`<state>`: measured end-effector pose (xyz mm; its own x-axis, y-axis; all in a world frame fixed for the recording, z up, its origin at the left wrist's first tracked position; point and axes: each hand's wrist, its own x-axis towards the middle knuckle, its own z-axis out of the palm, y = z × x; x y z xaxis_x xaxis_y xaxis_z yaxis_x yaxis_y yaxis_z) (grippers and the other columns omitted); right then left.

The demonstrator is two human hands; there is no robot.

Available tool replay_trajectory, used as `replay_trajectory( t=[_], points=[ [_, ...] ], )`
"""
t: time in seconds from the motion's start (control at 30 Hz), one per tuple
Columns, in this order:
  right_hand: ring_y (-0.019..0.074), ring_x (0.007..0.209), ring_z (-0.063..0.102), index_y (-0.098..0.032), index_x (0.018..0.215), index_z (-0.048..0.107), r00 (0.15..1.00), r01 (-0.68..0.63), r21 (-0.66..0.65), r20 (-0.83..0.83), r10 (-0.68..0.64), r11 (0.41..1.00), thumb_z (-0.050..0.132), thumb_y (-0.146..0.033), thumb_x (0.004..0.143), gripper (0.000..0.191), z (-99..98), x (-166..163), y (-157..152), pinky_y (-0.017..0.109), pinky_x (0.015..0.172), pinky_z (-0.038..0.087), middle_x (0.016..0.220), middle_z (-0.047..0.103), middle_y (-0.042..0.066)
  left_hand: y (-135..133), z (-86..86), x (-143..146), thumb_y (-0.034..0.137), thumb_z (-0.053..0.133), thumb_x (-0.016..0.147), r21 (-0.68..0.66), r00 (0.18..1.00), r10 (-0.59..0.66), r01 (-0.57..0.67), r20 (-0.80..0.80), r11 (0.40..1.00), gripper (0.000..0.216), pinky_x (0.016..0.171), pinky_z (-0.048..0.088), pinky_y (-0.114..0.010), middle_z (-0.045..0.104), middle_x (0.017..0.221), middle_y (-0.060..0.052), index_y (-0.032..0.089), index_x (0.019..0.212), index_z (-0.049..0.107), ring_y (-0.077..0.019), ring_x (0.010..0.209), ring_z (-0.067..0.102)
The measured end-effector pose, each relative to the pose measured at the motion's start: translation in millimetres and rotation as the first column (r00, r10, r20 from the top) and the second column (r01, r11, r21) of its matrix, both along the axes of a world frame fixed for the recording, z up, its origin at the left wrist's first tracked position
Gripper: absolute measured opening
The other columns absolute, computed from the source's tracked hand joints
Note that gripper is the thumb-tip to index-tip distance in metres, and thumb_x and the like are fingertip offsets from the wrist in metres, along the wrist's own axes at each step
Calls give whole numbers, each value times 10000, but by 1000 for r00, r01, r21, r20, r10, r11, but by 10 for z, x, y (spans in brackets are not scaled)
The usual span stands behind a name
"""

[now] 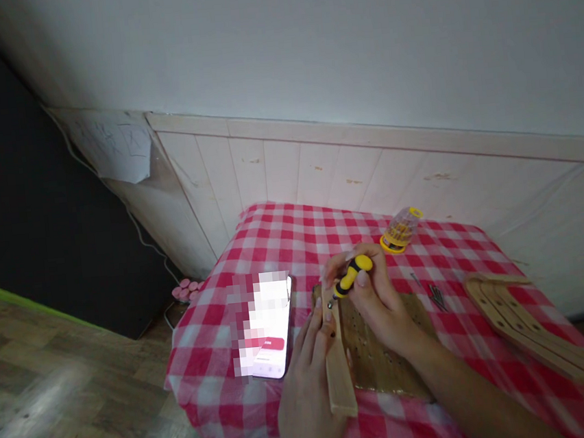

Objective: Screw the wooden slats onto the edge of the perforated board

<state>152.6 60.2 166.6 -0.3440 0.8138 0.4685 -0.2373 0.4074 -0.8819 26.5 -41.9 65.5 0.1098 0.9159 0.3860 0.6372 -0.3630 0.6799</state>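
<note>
My right hand (377, 300) is closed around a yellow and black screwdriver (350, 277), which tilts down to the left. Its tip meets a screw at the upper part of a pale wooden piece (341, 379). My left hand (307, 376) wraps the left side of that wooden piece, fingers pressed along it near the screw. Under and beside it lies a brown wooden board (389, 368) with small holes in its face. Part of the board is hidden by my right hand and forearm.
A lit phone (269, 331) lies left of my hands. Behind stands a clear container with yellow ends (401, 229). Several loose screws (437, 296) and curved wooden pieces (519, 328) rest to the right on the checkered tablecloth (294, 239). A panelled wall (287, 171) borders the table's back.
</note>
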Motion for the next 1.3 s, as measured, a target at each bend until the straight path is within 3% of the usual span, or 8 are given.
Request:
replay_trajectory(
  t=[0.17, 0.3, 0.37, 0.6, 0.77, 1.0, 1.17, 1.3],
  points=[
    [172, 708, 523, -356, 1186, 489, 1000, -4, -47, -6, 3, 999, 557, -558, 1076, 240, -10, -12, 2, 313, 667, 518, 851, 556, -35, 10, -2, -2, 78, 559, 829, 9, 1000, -5, 5, 3, 1000, 835, 1183, 555, -583, 429, 1702, -148, 248, 1609, 317, -292, 1576, 434],
    [197, 675, 486, -306, 1137, 586, 994, -68, -198, -92, 51, 978, 423, -735, 1036, 469, -34, -40, 25, 337, 596, 527, 829, 516, 1, 5, -12, -8, 81, 577, 832, -4, 1000, 5, -5, 15, 1000, 817, 1182, 554, -594, 467, 1673, -147, 263, 1592, 341, -303, 1557, 462],
    [201, 686, 500, -314, 1126, 590, 993, -82, -212, -102, 62, 974, 436, -710, 1045, 432, -44, -34, 33, 335, 595, 523, 835, 529, 4, 7, -12, -9, 86, 577, 840, -6, 1000, 5, -5, 18, 1000, 810, 1176, 557, -604, 462, 1676, -148, 268, 1592, 336, -301, 1554, 465],
    [197, 900, 631, -352, 1159, 521, 1000, 14, -35, 23, -14, 999, 573, -574, 1064, 247, 23, 28, 9, 396, 855, 552, 1055, 650, 10, 26, 9, -21, 72, 568, 803, -9, 999, -19, 19, 34, 1000, 858, 1194, 540, -610, 420, 1708, -139, 263, 1601, 317, -294, 1571, 441],
    [169, 744, 590, -372, 1146, 462, 998, -60, -54, -27, 58, 997, 608, -505, 1070, 212, 47, 13, 8, 337, 730, 532, 886, 637, -44, 26, 0, -24, 81, 576, 798, -11, 999, -10, 11, 51, 1000, 829, 1192, 538, -629, 405, 1720, -125, 267, 1575, 355, -307, 1573, 436],
    [210, 712, 522, -308, 1115, 601, 996, -67, -177, -74, 55, 982, 468, -699, 1043, 419, -4, -27, 48, 347, 624, 510, 827, 555, 8, 10, 46, -10, 71, 553, 813, -37, 995, -24, 28, 96, 999, 821, 1191, 540, -613, 441, 1700, -95, 304, 1572, 347, -279, 1542, 477],
    [205, 847, 595, -337, 1162, 552, 999, 30, -40, 42, -29, 999, 536, -618, 1062, 299, -21, 20, 27, 372, 759, 545, 976, 623, 17, 8, 34, -16, 73, 563, 807, -20, 995, -26, 28, 97, 999, 834, 1206, 524, -614, 398, 1727, -87, 313, 1575, 345, -280, 1565, 446],
    [194, 949, 669, -366, 1181, 445, 999, -41, 20, 24, 41, 999, 571, -508, 1087, 212, 8, 34, 19, 408, 856, 569, 1080, 676, 6, 19, 44, 0, 75, 555, 823, -11, 997, -18, 19, 79, 1000, 820, 1195, 536, -608, 424, 1711, -105, 300, 1581, 341, -283, 1552, 466]
  ],
)
